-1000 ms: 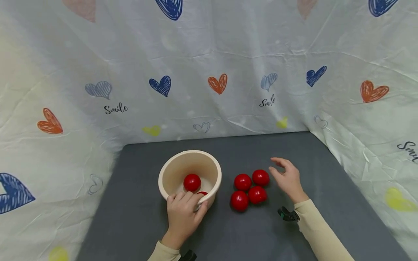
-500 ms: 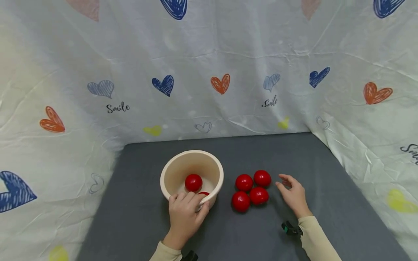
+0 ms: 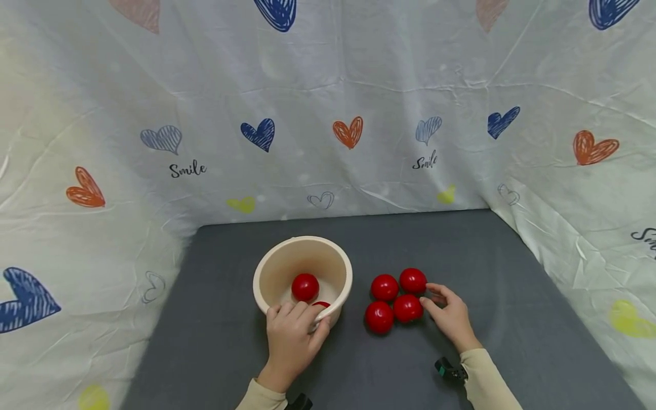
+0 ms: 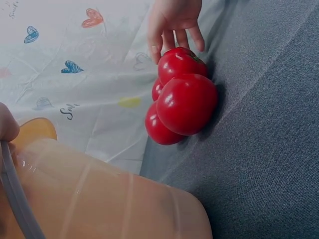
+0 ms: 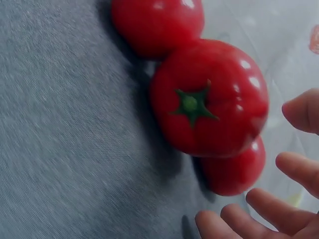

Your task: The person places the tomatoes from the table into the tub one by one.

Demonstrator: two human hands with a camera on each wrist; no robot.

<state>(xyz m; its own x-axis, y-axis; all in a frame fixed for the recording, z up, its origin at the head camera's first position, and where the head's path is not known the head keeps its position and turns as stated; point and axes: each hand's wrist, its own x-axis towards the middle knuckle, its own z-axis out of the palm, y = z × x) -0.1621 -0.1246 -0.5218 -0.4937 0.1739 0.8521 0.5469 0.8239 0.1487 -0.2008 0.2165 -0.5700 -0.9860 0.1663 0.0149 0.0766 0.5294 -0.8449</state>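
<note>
In the head view my left hand [image 3: 292, 344] grips the near rim of a cream bucket [image 3: 330, 270], fingers over the edge and thumb outside. Inside the bucket lies a red tomato [image 3: 305, 287], and a second one shows partly behind the fingers. Right of the bucket, several tomatoes [image 3: 379, 317] sit in a tight cluster. My right hand [image 3: 451, 319] is at the cluster's right side, fingers spread and loosely bent, close to the front right tomato [image 3: 408, 308]. In the right wrist view, a tomato with a green star-shaped calyx [image 5: 214, 94] is apart from the fingertips.
A dark grey cloth [image 3: 225, 341] covers the table. Behind and at the sides hangs a white curtain [image 3: 297, 171] printed with hearts and "Smile". A black wrist device [image 3: 451, 371] is strapped under the right sleeve.
My right hand first drew back a little from the tomatoes, then came in left to the cluster's right side. The left hand keeps its hold on the bucket rim.
</note>
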